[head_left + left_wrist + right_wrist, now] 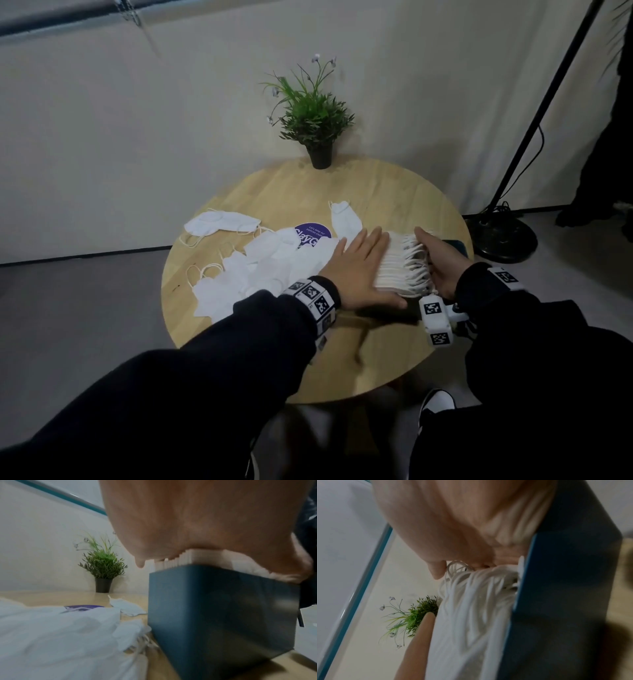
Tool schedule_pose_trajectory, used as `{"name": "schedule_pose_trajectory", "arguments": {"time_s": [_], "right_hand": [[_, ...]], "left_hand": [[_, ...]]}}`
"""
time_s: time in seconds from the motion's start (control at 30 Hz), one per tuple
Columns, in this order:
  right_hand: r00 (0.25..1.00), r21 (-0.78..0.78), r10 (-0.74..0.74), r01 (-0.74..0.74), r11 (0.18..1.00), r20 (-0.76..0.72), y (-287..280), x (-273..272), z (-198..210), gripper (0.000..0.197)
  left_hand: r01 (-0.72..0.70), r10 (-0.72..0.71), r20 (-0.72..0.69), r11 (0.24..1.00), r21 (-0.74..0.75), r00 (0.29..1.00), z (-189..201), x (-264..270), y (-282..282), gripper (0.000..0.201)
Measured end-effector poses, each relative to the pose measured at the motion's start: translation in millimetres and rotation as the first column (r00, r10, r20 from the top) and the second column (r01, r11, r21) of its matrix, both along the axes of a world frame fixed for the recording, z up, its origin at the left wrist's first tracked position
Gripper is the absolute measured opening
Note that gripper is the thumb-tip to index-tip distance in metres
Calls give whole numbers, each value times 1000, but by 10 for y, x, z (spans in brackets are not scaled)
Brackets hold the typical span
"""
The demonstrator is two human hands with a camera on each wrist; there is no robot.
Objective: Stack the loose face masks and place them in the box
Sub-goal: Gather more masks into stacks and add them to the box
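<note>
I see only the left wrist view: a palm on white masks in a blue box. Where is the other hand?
Observer: The right hand holds the loop end of the mask stack.
Operator: Are the loops inside the box?
Observer: No, the ear loops bunch out over the rim of the box.
Operator: Is any loose mask hidden from me?
Observer: Yes, one loose mask lies at the far left edge of the table.

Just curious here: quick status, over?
Left hand flat on mask stack; right hand holds its loop side. Stack sits in blue box. Loose masks remain on table.
</note>
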State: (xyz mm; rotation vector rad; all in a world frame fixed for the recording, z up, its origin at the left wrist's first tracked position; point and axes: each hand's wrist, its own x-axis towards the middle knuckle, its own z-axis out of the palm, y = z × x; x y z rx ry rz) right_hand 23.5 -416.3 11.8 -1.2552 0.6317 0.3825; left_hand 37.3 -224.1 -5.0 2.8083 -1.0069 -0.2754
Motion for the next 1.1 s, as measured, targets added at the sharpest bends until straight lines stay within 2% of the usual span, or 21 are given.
{"name": "schedule_pose_trajectory", "arguments": {"time_s": [0.07, 0.13, 0.2, 0.27, 0.33, 0.4, 0.43, 0.47, 0.5, 0.53, 0.57, 0.6, 0.63, 0.73, 0.8, 0.83, 0.9, 0.93, 1.0, 1.03, 1.1], "right_hand": [[999, -5, -19, 19, 1000, 26, -3, -17, 1, 54], [999, -79, -22, 25, 997, 42, -21, -10, -1, 50], [999, -273, -8, 20, 962, 42, -93, -19, 35, 50], [997, -436, 48, -14, 900, 66, -142, -68, 85, 62], [987, -627, 135, -47, 778, 92, -135, -152, 160, 80], [951, -795, 241, 8, 607, 194, -35, -279, 266, 70], [922, -808, 256, 93, 582, 290, 39, -336, 310, 59], [886, -779, 249, 175, 602, 392, 155, -409, 392, 47], [851, -695, 216, 217, 685, 479, 291, -467, 456, 33], [833, -560, 173, 186, 807, 526, 457, -526, 512, 22], [846, -419, 161, 80, 905, 508, 642, -582, 545, 16], [873, -294, 186, -52, 954, 451, 849, -629, 548, 15], [890, -224, 255, -180, 958, 377, 1040, -663, 517, 16], [852, -291, 493, -433, 853, 179, 1471, -617, 175, 21], [814, -502, 575, -465, 729, 82, 1633, -502, -79, 42], [795, -630, 606, -451, 632, 39, 1684, -437, -174, 54], [774, -776, 633, -412, 478, -21, 1747, -325, -299, 73], [779, -792, 626, -403, 459, -34, 1763, -277, -354, 81], [784, -818, 618, -396, 418, -63, 1784, -186, -453, 96], [771, -844, 630, -396, 362, -91, 1788, -139, -498, 103], [746, -885, 648, -395, 245, -153, 1796, -55, -535, 112]], "left_hand": [[14, -14, 8, 998, 62, 1000, 60, 25, 100, 133], [-35, 37, -37, 998, 47, 999, 124, 23, 240, 131], [-133, 123, -125, 988, -74, 985, 136, 13, 448, 128], [-258, 215, -210, 945, -202, 954, 123, -16, 739, 113], [-376, 323, -251, 904, -204, 913, 137, -63, 1091, 79], [-481, 442, -248, 867, -127, 862, 122, -109, 1441, 48], [-528, 497, -239, 845, -84, 834, 102, -133, 1592, 43], [-566, 545, -228, 824, -30, 807, 72, -157, 1711, 47], [-590, 583, -218, 807, 38, 783, 40, -185, 1797, 57], [-593, 602, -215, 798, 112, 769, -4, -213, 1855, 72], [-576, 603, -224, 798, 178, 766, -53, -243, 1883, 87], [-551, 592, -238, 805, 221, 770, -103, -277, 1891, 101], [-528, 576, -243, 815, 238, 780, -150, -303, 1882, 109], [-517, 542, -246, 840, 162, 804, -230, -260, 1848, 104], [-556, 542, -300, 830, 44, 785, -246, -140, 1869, 87], [-581, 539, -334, 813, -36, 774, -238, -81, 1893, 78], [-633, 544, -349, 738, -234, 763, -219, 54, 1960, 70], [-655, 553, -353, 673, -345, 755, -197, 123, 1996, 69], [-687, 563, -410, 475, -550, 718, -124, 268, 2063, 67], [-690, 563, -439, 376, -618, 700, -86, 337, 2098, 68], [-671, 525, -487, 242, -701, 698, -15, 453, 2182, 71]]}}
